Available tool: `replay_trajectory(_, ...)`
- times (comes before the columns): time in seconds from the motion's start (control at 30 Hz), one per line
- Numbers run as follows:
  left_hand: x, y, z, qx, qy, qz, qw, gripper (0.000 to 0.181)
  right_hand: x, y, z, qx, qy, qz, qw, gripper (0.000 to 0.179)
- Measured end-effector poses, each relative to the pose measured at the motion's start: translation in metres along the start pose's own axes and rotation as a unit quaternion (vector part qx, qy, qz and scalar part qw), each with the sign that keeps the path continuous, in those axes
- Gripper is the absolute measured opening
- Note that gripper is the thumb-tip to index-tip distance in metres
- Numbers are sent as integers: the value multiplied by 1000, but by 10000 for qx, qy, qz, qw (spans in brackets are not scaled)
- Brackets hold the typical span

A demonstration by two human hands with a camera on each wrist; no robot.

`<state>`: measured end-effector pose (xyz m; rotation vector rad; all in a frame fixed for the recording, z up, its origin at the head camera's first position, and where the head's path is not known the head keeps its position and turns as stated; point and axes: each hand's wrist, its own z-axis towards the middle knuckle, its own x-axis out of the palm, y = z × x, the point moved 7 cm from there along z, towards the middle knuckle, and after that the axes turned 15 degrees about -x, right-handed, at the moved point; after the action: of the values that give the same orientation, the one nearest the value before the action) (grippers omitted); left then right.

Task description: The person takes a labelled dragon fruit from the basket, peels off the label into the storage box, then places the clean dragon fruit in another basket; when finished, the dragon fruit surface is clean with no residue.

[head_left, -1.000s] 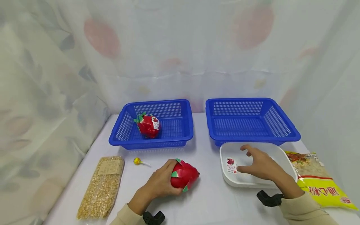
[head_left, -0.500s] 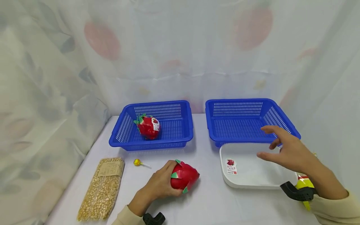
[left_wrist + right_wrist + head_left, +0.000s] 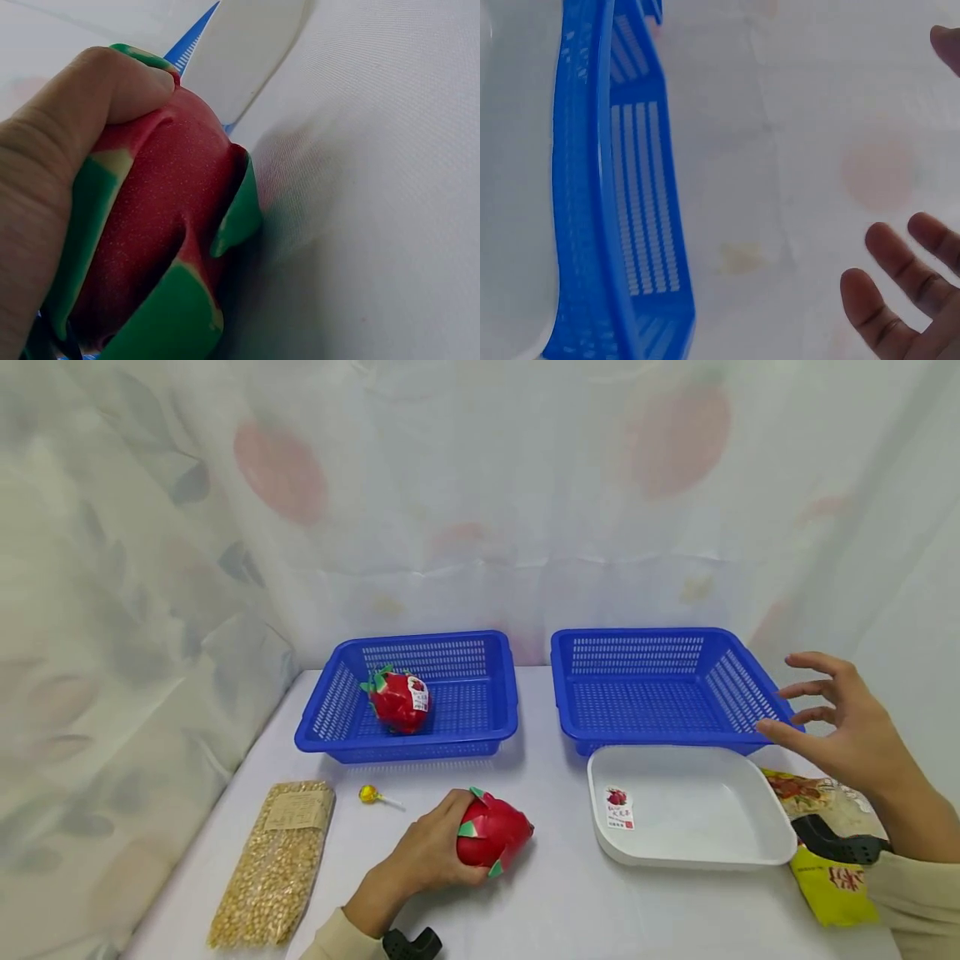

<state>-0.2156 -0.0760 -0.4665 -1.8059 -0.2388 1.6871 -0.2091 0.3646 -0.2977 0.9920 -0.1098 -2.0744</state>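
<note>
My left hand (image 3: 427, 852) grips a red dragon fruit (image 3: 498, 833) with green leaf tips, low over the front middle of the table; in the left wrist view the thumb presses along the side of the dragon fruit (image 3: 161, 195). My right hand (image 3: 847, 718) is raised beside the right end of the right blue basket (image 3: 637, 737), fingers spread and nothing held. Just in front of that basket lies a white plastic tray (image 3: 697, 814) with a dragon fruit sticker (image 3: 618, 808). In the right wrist view the fingertips (image 3: 889, 247) stand apart from the blue basket (image 3: 604, 187).
The left blue basket (image 3: 405, 745) holds another dragon fruit (image 3: 401, 702) with a sticker. A yellow lollipop (image 3: 369, 794) and a bag of corn kernels (image 3: 273, 868) lie at left. Partly under the right forearm is a yellow food packet (image 3: 832, 885). Curtains surround the table.
My right hand has moved right and up, away from over the white tray to beside the right basket. The left hand keeps its hold on the dragon fruit in place.
</note>
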Motion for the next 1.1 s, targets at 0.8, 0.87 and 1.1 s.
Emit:
replay_trajectory(0.8,2,1,-1,-198,195,76,9996,85,20,-122,-46,1454,1167,-387,9817,80)
replay_trajectory(0.87,2,1,-1,-227,257,140,9993,86,24,-128,-50,1511,1326,-445,9786,80)
replay_trajectory(1.1,0,1,1,-393,613,161,9972,90,33,-142,-56,1599,1783,-455,9698,79)
